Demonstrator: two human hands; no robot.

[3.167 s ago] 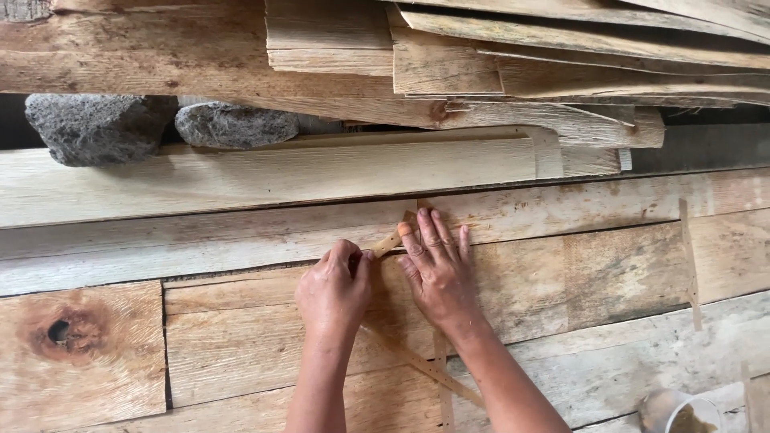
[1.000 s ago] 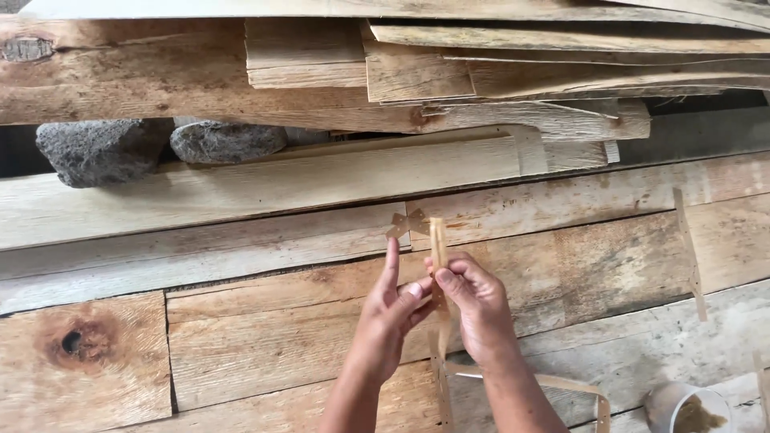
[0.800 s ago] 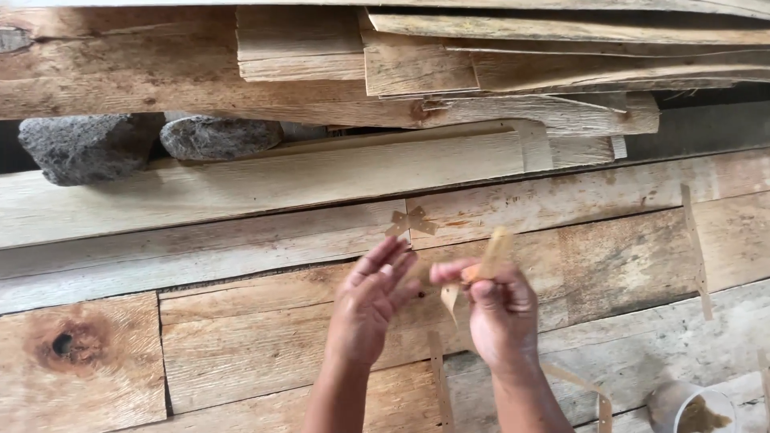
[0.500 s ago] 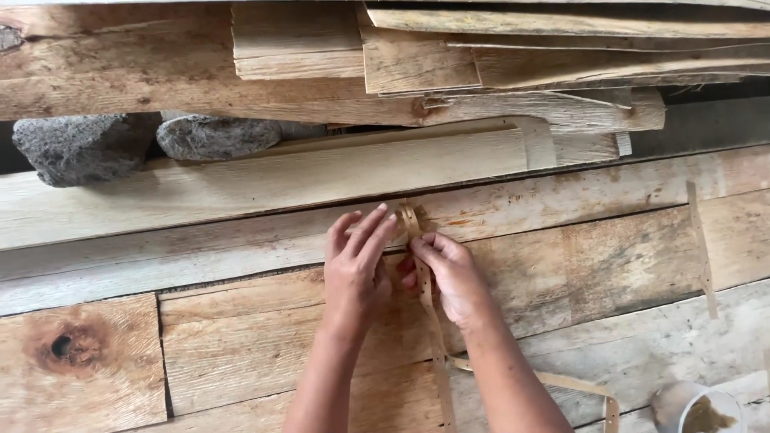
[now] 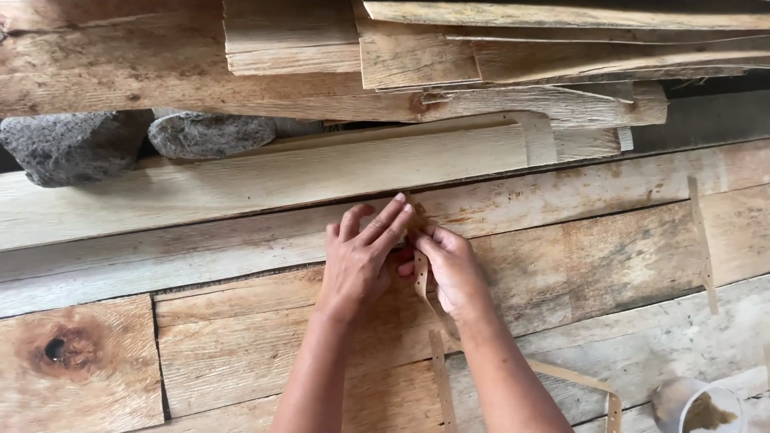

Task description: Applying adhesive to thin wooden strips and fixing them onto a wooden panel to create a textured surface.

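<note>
Mostly hidden between both hands, a thin tan leaf strip [image 5: 420, 277] lies on the weathered wooden planks [image 5: 241, 353]; left hand [image 5: 358, 261] and right hand [image 5: 449, 269] pinch its folded top, the knot itself unreadable.

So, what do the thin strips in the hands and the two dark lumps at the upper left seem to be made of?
The strips: probably dried palm leaf or similar plant fibre, tan, matte, thin and bending easily. The two lumps: most likely stone, grey, rough and pitted, with irregular rounded shapes.
</note>
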